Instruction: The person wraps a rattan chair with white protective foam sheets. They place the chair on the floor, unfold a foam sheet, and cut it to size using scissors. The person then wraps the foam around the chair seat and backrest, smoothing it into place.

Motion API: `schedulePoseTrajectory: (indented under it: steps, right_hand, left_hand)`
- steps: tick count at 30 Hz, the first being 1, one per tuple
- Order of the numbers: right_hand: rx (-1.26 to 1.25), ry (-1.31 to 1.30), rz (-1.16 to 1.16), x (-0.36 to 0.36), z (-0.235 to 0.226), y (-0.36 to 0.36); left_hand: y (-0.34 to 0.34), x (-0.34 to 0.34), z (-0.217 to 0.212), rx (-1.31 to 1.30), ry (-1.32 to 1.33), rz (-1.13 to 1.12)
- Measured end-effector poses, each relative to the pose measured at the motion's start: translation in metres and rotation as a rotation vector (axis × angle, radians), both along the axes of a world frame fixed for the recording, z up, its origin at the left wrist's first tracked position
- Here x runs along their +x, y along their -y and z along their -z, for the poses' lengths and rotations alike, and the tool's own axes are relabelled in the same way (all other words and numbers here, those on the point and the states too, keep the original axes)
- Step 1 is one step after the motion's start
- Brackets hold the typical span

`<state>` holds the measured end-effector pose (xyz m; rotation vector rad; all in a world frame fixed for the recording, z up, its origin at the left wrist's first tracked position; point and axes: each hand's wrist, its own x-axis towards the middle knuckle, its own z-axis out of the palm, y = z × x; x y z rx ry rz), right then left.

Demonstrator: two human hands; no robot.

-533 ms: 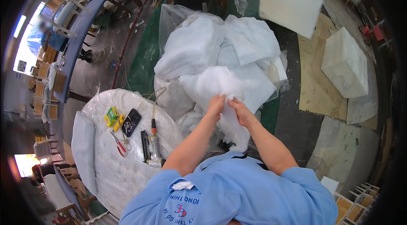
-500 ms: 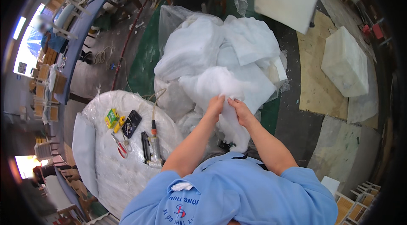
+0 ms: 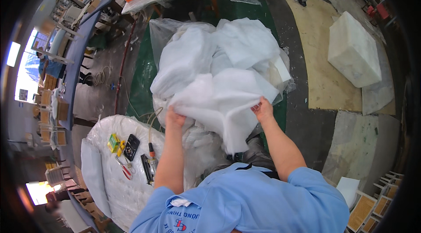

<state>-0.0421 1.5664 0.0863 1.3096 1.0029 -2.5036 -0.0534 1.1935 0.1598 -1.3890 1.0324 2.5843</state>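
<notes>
And there it was, a white batting sheet (image 3: 210, 94) right in the middle of the frame, strung between my two hands! My left hand (image 3: 176, 118), left of centre, closed on the sheet's left edge; my right hand (image 3: 263, 111), right of centre, had fingers gripping the opposite side, so both were full and well apart. By my reckoning, the spreading stood about halfway: the stretch between my hands was open, but the near part, lower centre, drooped in a deep fold, and that crease looked like the bit left to sort out. The sheet lay between my hands and partly beyond them, its far side resting against the pile of white batting (image 3: 184, 55) at upper centre, with plenty there loose and heaped. Over at lower left, the staple gun (image 3: 148, 169), phone (image 3: 131, 147) and red-handled pliers (image 3: 126, 172) sat on the plastic-wrapped cushion (image 3: 127, 200), all out of my grip.
</notes>
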Motion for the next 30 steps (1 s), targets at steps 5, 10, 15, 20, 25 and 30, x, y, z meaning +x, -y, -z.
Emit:
schedulePoseTrajectory:
  steps: [5, 10, 15, 20, 25, 30]
  right_hand:
    - [0.109, 0.055, 0.233, -0.049, 0.041, -0.087]
    - [0.227, -0.029, 0.462, -0.084, 0.047, -0.211]
    - [0.237, -0.136, 0.573, -0.083, -0.003, -0.342]
    - [0.512, -0.272, 0.422, -0.078, -0.067, -0.431]
    - [0.725, -0.038, 0.6, -0.051, -0.079, -0.505]
    - [1.26, 0.688, 0.133, 0.001, -0.067, -0.56]
  left_hand:
    - [0.04, -0.016, -0.004, -0.083, -0.018, -0.201]
    - [0.053, -0.015, -0.028, -0.13, -0.227, -0.132]
    - [0.053, -0.014, -0.094, -0.334, -0.016, -0.422]
    - [0.021, -0.031, -0.112, -0.75, -0.069, -0.56]
    - [0.008, -0.109, -0.13, -1.002, 0.112, -0.671]
    - [0.024, -0.149, -0.155, -0.897, -0.045, -0.49]
